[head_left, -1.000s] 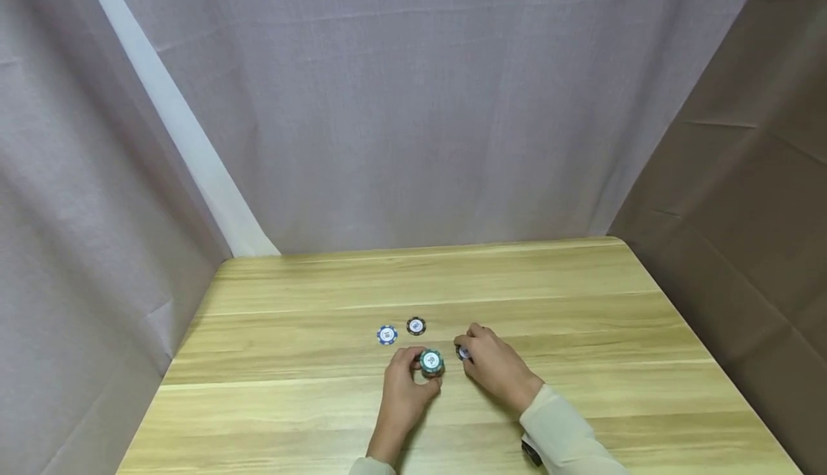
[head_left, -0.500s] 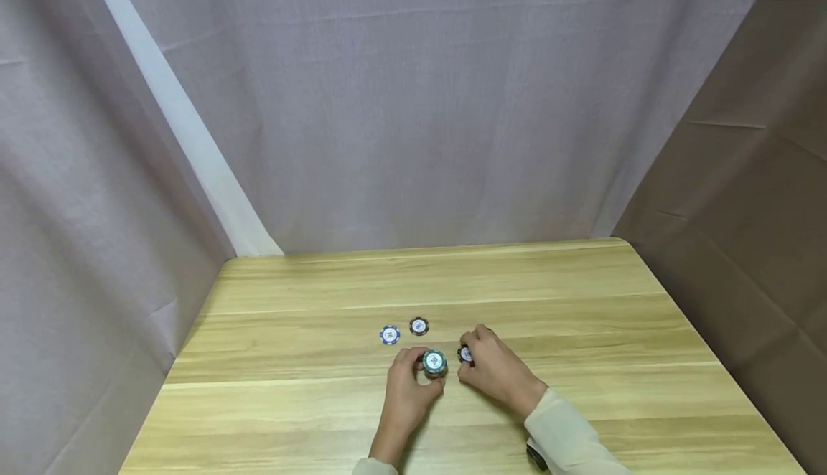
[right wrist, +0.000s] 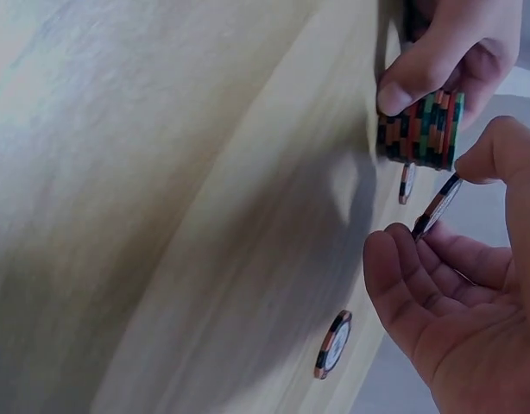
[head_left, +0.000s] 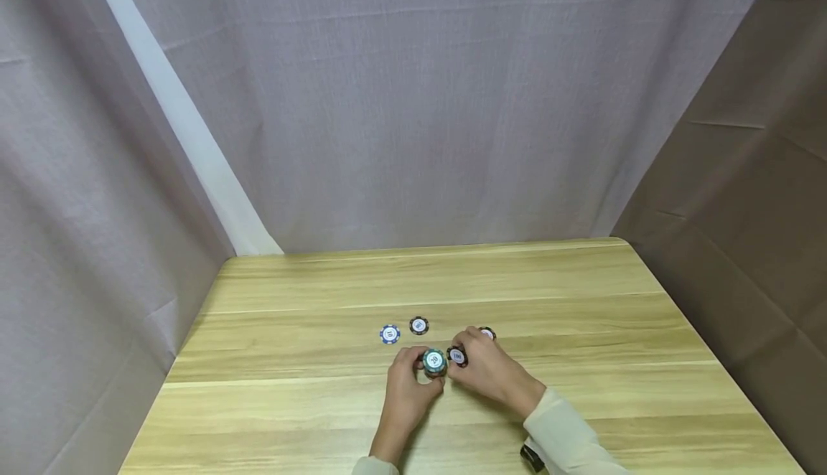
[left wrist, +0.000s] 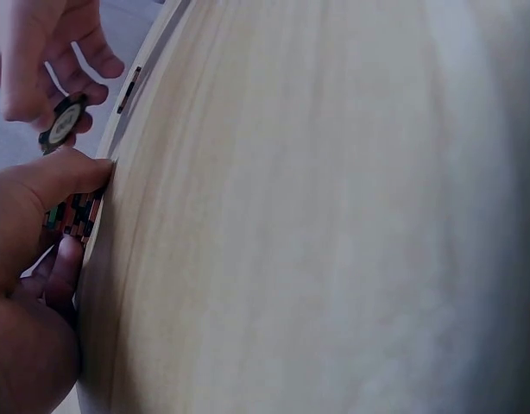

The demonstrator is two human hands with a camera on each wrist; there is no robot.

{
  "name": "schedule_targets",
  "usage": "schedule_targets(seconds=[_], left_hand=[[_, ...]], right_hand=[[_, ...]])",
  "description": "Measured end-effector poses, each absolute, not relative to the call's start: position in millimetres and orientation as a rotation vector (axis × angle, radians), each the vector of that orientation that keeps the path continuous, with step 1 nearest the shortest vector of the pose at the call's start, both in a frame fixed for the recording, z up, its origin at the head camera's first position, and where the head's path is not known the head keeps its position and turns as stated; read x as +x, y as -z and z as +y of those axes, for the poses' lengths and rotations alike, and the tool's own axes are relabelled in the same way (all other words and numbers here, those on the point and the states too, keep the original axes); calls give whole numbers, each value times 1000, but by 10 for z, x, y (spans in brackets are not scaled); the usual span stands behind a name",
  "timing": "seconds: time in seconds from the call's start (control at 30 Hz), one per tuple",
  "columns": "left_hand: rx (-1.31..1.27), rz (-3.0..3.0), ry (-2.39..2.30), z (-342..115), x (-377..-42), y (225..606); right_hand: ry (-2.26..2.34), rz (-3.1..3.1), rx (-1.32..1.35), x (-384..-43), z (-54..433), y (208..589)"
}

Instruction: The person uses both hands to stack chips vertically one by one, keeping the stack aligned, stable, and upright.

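Observation:
A stack of poker chips with a green chip marked 20 on top stands on the table. My left hand grips it between thumb and fingers; in the right wrist view the stack's side shows several black, green, red and orange-edged layers. Just right of the stack, my right hand pinches a black poker chip marked 100, held tilted and raised off the wood. In the left wrist view that same chip hangs above the stack's level.
On the wooden table a blue chip and a black chip lie flat beyond the left hand. Another black chip lies behind the right hand, partly hidden by it. Grey curtains hang at the back and sides.
My right hand has lifted the black chip off the table and carried it left, close to the stack. The black chip behind that hand now shows more. The left hand keeps holding the stack.

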State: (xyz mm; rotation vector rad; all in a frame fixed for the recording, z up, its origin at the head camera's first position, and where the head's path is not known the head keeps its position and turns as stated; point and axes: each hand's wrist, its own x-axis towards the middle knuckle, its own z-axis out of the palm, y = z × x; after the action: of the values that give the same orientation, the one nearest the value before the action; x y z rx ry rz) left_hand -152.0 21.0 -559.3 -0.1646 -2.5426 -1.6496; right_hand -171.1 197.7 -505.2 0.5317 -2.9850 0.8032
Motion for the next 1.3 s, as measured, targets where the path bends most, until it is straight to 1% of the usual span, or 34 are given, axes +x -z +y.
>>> schedule_targets(seconds=[0.4,0.77,1.3], left_hand=[[-173,-2547,1638,219,-1514,5590],[-183,-2562,1597,216,-1520,5583],[-197,-2543,1593,228,-1516,5585]], right_hand=[[-794,-2874,701,-1667,1875,4936],[-759,-2854,765,-1638,1818,4910],[-693,-2854,792,-1631,1753,4940]])
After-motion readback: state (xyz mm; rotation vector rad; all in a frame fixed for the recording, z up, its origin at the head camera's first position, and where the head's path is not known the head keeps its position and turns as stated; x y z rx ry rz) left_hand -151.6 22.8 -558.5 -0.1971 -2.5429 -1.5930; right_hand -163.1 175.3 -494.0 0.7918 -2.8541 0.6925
